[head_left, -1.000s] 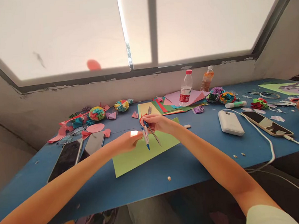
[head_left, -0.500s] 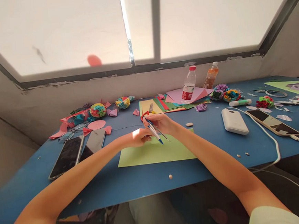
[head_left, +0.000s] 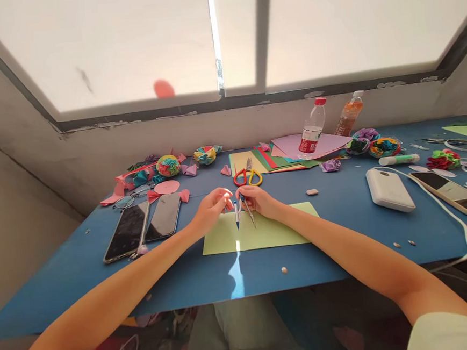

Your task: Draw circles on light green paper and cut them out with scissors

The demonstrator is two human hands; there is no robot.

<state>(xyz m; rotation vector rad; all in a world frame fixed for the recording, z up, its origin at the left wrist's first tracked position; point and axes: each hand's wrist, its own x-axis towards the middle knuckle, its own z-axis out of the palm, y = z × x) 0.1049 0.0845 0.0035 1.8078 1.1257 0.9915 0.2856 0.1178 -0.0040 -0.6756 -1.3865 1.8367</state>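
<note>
Above a light green sheet of paper (head_left: 278, 233), my right hand (head_left: 259, 201) pinches a drawing compass (head_left: 237, 217) near its top. Both legs point down: one carries a blue and white pen, the other is a thin metal point. Just to the left hovers my left hand (head_left: 210, 209), its fingers loosely bent and apart, with nothing visible in them. Whether its fingertips touch the compass is hard to see. Behind my hands lie scissors (head_left: 255, 178) with red and yellow handles, blades pointing away. A small eraser (head_left: 312, 192) is right of the paper.
Two phones (head_left: 163, 217) and eyeglasses (head_left: 124, 202) lie left. Folded paper balls (head_left: 168, 165) and coloured sheets (head_left: 283, 165) line the back, with a red-capped bottle (head_left: 313, 128) on top. Rightward are a white power bank (head_left: 389, 189), a cable (head_left: 460, 230) and a glue stick (head_left: 399, 160).
My hands have drawn slightly apart, and the compass now hangs more upright, exposing the scissors behind. The view has shifted left, and a bright light patch shows at the table's front.
</note>
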